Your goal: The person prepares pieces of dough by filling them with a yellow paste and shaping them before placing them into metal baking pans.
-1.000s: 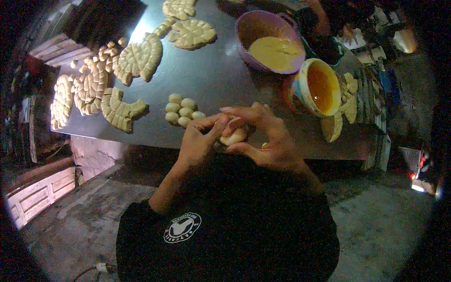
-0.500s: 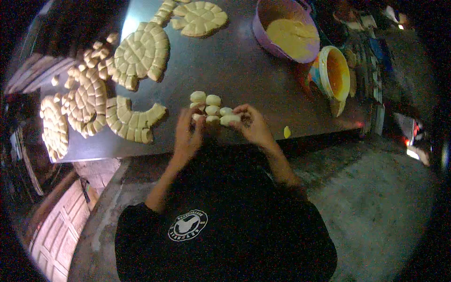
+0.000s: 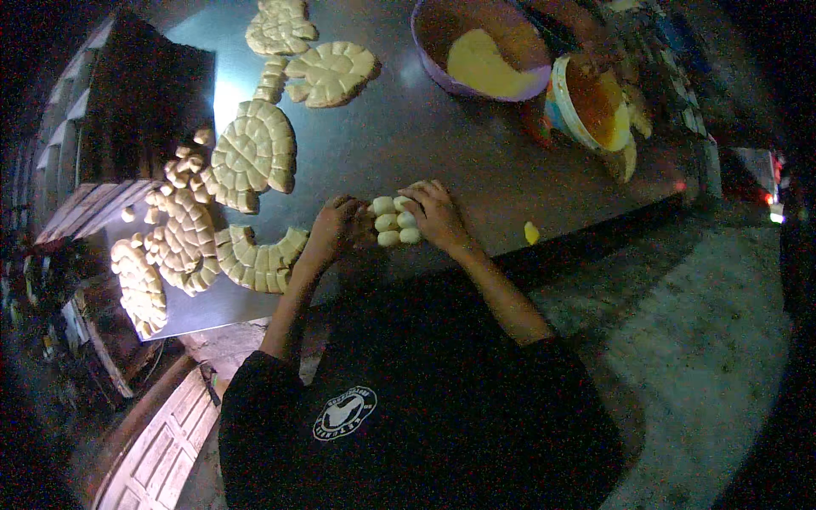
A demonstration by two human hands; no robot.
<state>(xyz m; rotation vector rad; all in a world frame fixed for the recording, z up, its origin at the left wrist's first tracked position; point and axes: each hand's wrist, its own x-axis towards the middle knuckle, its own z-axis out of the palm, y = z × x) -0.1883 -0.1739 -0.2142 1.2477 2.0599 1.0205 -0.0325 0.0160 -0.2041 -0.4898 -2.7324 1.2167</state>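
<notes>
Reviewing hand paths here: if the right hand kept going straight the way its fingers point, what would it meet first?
The right hand points left across the table, fingers already on the cluster of small dough balls. Just beyond sits the left hand.

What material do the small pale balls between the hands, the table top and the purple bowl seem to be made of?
Small balls: likely raw dough, matte, pale, rounded and soft-looking.
Table top: probably sheet metal, smooth and grey, with a bright light reflection.
Purple bowl: looks like plastic, with even colour and a thin rim; not certain.
</notes>
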